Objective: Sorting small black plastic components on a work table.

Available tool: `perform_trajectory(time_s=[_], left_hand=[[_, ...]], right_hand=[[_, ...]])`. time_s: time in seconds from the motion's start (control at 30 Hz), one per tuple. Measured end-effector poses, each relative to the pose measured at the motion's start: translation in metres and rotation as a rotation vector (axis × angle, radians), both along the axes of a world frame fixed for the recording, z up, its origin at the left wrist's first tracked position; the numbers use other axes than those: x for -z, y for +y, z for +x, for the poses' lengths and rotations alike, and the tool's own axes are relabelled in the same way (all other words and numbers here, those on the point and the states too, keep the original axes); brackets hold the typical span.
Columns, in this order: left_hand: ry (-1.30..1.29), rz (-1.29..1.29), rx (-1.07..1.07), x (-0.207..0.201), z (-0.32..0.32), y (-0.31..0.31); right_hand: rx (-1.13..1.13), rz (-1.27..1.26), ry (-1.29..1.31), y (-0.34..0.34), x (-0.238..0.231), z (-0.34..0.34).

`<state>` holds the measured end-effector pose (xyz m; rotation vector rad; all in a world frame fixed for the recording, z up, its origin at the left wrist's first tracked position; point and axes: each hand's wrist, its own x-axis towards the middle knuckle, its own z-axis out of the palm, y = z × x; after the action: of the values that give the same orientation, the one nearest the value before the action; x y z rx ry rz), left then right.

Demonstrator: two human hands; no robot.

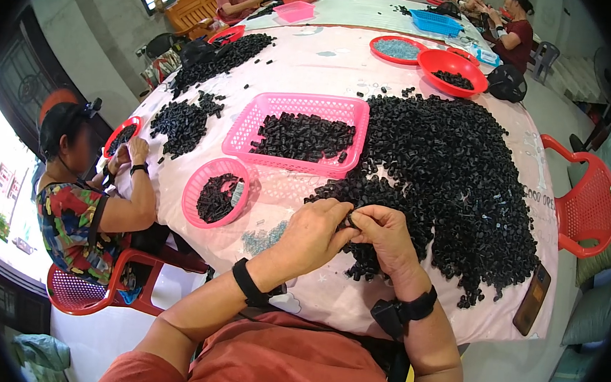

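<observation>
My left hand and my right hand meet at their fingertips over the near edge of a black heap. Both are closed in a pinch around one small black plastic part, mostly hidden by the fingers. Spreading ahead and to the right is the large pile of small black plastic parts. Left of my hands lies a patch of small clear bluish pieces on the cloth. A round pink basket holds thin black pieces and a pale grey item. Behind it, a rectangular pink basket contains more black parts.
A phone lies at the table's right edge, near a red chair. On the left, a seated co-worker handles parts over a red bowl. Farther back are red bowls, a blue basket and other people.
</observation>
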<state>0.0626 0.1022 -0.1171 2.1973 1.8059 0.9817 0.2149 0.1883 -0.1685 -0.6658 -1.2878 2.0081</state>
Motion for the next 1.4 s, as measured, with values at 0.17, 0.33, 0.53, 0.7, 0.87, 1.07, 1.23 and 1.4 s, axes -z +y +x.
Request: perform_trajectory(time_s=[0.17, 0.33, 0.53, 0.7, 0.87, 1.07, 1.23, 1.4], left_hand=[[0.016, -0.011, -0.028, 0.003, -0.003, 0.002], [0.011, 0.005, -0.004, -0.004, 0.001, 0.002], [-0.012, 0.033, 0.029, -0.005, 0.003, 0.005], [0.034, 0.104, 0.023, 0.001, 0.006, 0.011], [0.028, 0.109, 0.038, 0.006, 0.005, 0.013], [-0.006, -0.006, 0.035, 0.003, -0.004, 0.016], [-0.135, -0.067, 0.062, -0.005, -0.003, 0.018], [-0.116, 0.024, 0.072, 0.001, 0.0, 0.021]], right_hand=[[-0.057, -0.004, -0.052, 0.0, -0.001, 0.0], [-0.115, 0.015, -0.035, 0.002, 0.005, 0.003], [-0.144, -0.185, 0.094, 0.006, 0.007, 0.003], [-0.125, -0.199, 0.151, 0.01, 0.006, 0.005], [-0.105, -0.187, 0.143, 0.011, 0.01, 0.006], [-0.162, -0.215, 0.037, 0.007, -0.004, 0.005], [-0.175, -0.257, 0.134, 0.006, -0.01, 0.01], [-0.151, -0.309, 0.156, 0.011, -0.003, 0.009]])
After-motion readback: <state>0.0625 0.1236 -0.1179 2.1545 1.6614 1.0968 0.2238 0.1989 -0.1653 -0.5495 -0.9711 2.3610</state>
